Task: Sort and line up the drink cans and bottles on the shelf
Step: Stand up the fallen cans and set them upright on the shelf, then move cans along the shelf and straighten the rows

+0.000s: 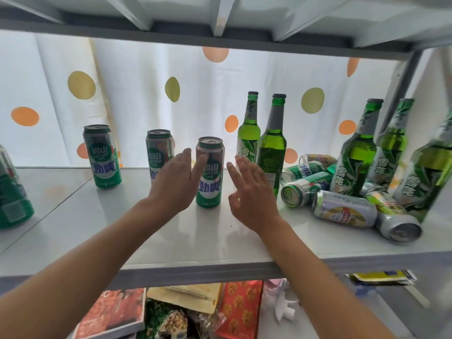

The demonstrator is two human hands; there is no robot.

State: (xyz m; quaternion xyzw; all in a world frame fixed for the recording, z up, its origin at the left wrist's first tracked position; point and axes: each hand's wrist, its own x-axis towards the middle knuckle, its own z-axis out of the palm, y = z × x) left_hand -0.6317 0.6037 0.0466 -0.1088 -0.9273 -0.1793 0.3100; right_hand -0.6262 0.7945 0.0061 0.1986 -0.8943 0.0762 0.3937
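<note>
A tall green and silver can stands upright on the white shelf, between my two hands. My left hand is just left of it with straight fingers, the thumb near the can's side. My right hand hovers to its right, fingers spread, holding nothing. Two more green cans stand further left, and another is at the left edge. Two green bottles stand behind my right hand. Several cans lie on their sides at the right.
Three more green bottles stand at the far right by the shelf post. A dotted white curtain hangs behind. The upper shelf is close overhead. Snack packs and boxes fill the level below.
</note>
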